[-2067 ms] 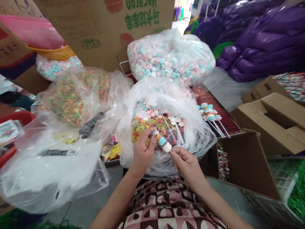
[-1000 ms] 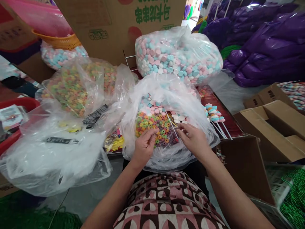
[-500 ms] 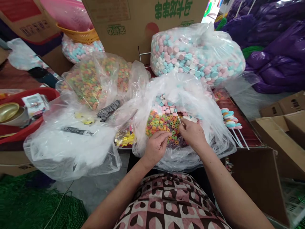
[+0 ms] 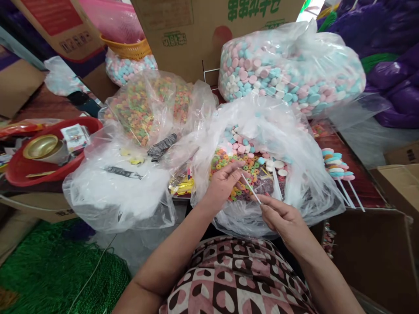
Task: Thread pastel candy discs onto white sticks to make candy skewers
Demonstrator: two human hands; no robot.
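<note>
While right hand [image 4: 282,218] pinches white stick [image 4: 252,189] above candy rings [image 4: 220,158], left hand [image 4: 225,182] curls at its tip, grip unclear; visible length bare, several loaded sticks [image 4: 334,168] already lying on table [image 4: 368,190].

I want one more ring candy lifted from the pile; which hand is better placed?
Probably the left hand: it is over the ring candies, while the right hand grips the white stick. Whether the left already pinches a candy is hard to tell.
</note>
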